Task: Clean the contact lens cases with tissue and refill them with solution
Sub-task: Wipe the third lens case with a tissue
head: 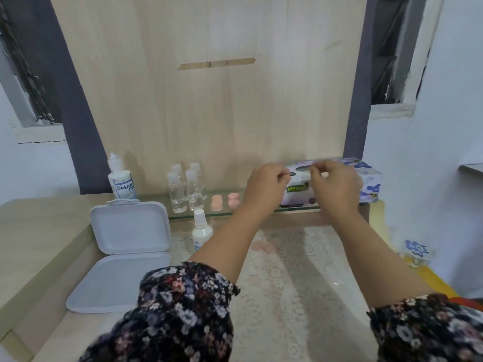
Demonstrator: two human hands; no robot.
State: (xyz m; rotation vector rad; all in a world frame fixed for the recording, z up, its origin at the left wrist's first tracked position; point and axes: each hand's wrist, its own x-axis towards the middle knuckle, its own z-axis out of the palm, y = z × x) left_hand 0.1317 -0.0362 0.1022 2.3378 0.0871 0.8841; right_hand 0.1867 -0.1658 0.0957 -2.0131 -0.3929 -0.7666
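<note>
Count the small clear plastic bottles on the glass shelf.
4, clustered left of the pink lens cases: front pair, back pair partly hidden behind them.

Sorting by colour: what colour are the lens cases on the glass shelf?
Pink, in the head view: lens cases.

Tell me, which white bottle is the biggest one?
The biggest is the solution bottle with blue letters, standing at the far left by the wooden wall. The other white bottle, the spray bottle, is smaller and stands lower down, beside the open white box.
</note>
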